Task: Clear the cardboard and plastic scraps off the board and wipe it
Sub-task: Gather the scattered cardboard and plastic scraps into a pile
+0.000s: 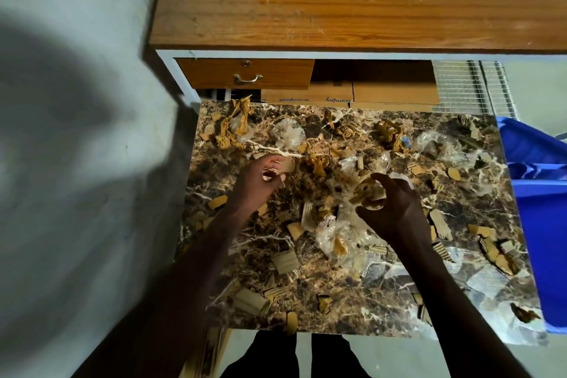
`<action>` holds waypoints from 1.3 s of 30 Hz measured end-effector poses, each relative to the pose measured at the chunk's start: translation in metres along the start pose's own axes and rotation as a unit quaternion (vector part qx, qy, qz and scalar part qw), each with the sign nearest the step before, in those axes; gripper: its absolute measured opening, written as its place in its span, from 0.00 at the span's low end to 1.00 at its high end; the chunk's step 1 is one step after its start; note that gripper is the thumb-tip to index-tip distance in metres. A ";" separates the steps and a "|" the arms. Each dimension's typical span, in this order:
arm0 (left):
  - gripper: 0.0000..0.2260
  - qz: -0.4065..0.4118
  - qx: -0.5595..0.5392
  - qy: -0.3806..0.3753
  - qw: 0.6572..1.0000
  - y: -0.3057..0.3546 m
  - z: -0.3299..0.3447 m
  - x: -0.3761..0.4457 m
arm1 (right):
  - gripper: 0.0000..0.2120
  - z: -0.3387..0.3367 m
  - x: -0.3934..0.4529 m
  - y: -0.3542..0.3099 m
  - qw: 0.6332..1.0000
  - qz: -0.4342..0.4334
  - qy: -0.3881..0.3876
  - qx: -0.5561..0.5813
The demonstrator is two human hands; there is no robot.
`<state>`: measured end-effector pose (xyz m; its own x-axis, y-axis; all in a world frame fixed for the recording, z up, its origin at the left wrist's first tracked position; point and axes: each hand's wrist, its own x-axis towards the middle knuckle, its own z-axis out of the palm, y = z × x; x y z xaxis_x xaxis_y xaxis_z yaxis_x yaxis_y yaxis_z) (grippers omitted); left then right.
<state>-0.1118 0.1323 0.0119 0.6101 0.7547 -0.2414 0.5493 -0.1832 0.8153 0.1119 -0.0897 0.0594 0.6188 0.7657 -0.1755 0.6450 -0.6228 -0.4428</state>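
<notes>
You stand over a marble-patterned board [352,294] littered with scraps, both hands at work in the gathering step; no wiping can begin yet, and no cloth is in view.

Your left hand [260,184] is at about ten o'clock from the board's middle, its grip closed on a pale cardboard piece [287,165]. Your right hand [395,202], near the centre, has its grip curled shut around a wad of clear plastic and cardboard [368,192].

Most of the job looks undone. Crumpled brown paper [236,126] and a clear plastic ball [288,133] lie toward eleven and twelve o'clock, plastic film [340,242] sprawls just below centre, and cardboard offcuts [287,262] dot the near half toward six and seven o'clock. More offcuts [497,250] sit at four o'clock, close to the right edge.

The next move, by the look of it, calls for carrying both handfuls to the blue bin [540,218], which stands against the board at three o'clock, then returning for the rest.

Mind the edges. One cardboard strip [291,322] hangs at the near rim at six o'clock and could drop to the floor. At twelve o'clock a wooden counter [352,0] with a drawer [245,74] overhangs, with flat cartons [352,95] beneath, so room is tight there. The left side, at nine o'clock, is open floor.
</notes>
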 end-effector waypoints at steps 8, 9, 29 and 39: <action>0.17 0.007 0.003 0.018 1.000 -0.012 -0.023 0.007 | 0.30 0.000 0.024 -0.052 0.999 0.006 0.012 -0.048; 0.17 0.008 0.006 0.024 1.000 -0.014 -0.026 0.008 | 0.28 0.002 0.028 -0.059 0.999 -0.007 0.021 -0.037; 0.36 -0.056 0.044 0.169 0.983 -0.070 -0.087 0.073 | 0.26 0.138 0.140 -0.237 0.986 -0.083 -0.085 0.114; 0.23 -0.137 0.104 0.002 0.985 -0.047 -0.094 0.106 | 0.15 0.163 0.159 -0.255 0.966 -0.041 -0.179 0.181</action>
<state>-0.1266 0.2802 -0.0031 0.4210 0.7964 -0.4341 0.7978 -0.0975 0.5950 -0.0274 0.2176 0.0012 0.3350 0.8574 -0.3907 0.4467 -0.5097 -0.7353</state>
